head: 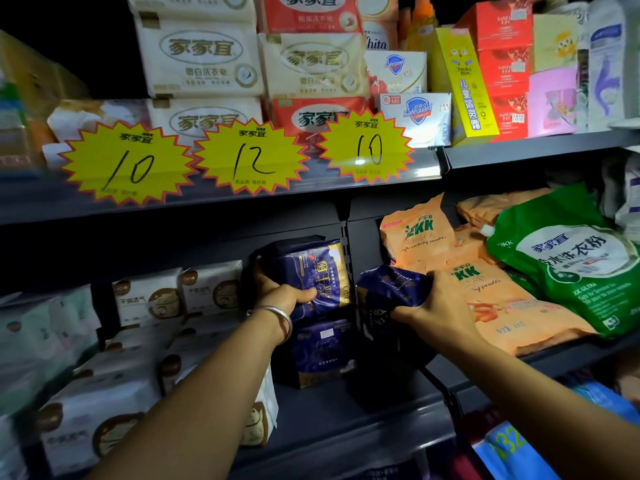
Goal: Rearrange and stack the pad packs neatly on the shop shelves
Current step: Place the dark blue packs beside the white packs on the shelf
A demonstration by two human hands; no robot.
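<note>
The middle shelf (pixel 346 420) has a bare dark strip along its front edge, below and to the right of the navy stack; that is the only free floor on this tier. To the left it is hemmed in by white pad packs (pixel 149 299) piled in rows, and to the right, past the slotted upright (pixel 346 251), orange washing-powder bags (pixel 502 303) and a green washing-powder bag (pixel 568 265) lean out over the neighbouring shelf's edge. Overhead, the upper shelf's front rail carries three yellow starburst price tags (pixel 252 157), so headroom above the stack is shallow.

The left hand (pixel 287 296), a silver bangle (pixel 277 320) on its wrist, reaches in from below; its grip is curled round the upper navy pad pack (pixel 318 271), thumb on the front face, fingers behind the left edge. That pack stands upright on a lower navy pad pack (pixel 322 351), against the upright.

The right hand (pixel 433 306) reaches across the upright; its grip pinches a crumpled navy pad pack (pixel 391 289), held tilted in the air just beside the stack, in front of the orange bags.
</note>
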